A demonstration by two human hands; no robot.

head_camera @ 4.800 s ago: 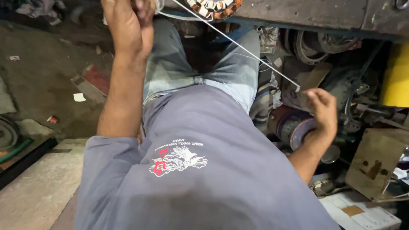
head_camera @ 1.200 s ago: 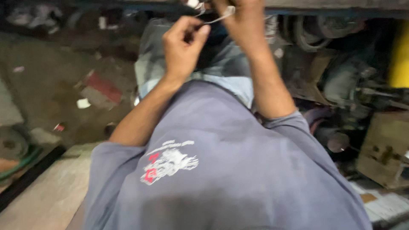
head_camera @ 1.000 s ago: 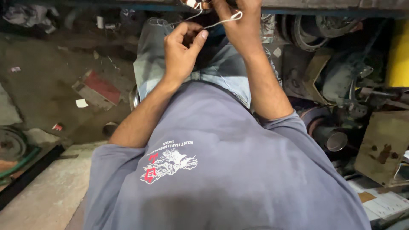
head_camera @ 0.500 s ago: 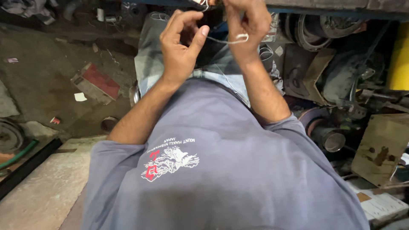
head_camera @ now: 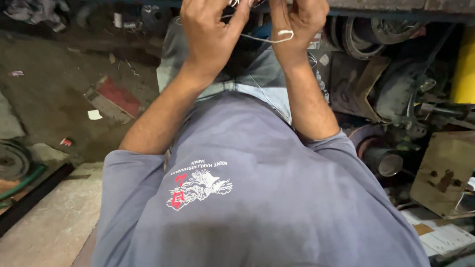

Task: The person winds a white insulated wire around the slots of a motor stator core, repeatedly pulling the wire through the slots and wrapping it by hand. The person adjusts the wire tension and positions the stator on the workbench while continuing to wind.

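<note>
Both of my hands are raised at the top edge of the head view, close together. My left hand pinches one end of a thin white string. My right hand holds the other part, with the string looped around its side. The string runs taut between the two hands. What the fingertips work on above is cut off by the frame. Below the hands I see my grey shirt with a printed emblem and my jeans.
A dirt floor with a red brick-like slab and paper scraps lies to the left. A metal wheel sits far left. To the right are dark machine parts, a metal cylinder, a wooden block and a yellow post.
Earlier my right hand was stretched out to the right, pulling the string long. It has come up beside my left hand, and both now hold a short length of string between them.
</note>
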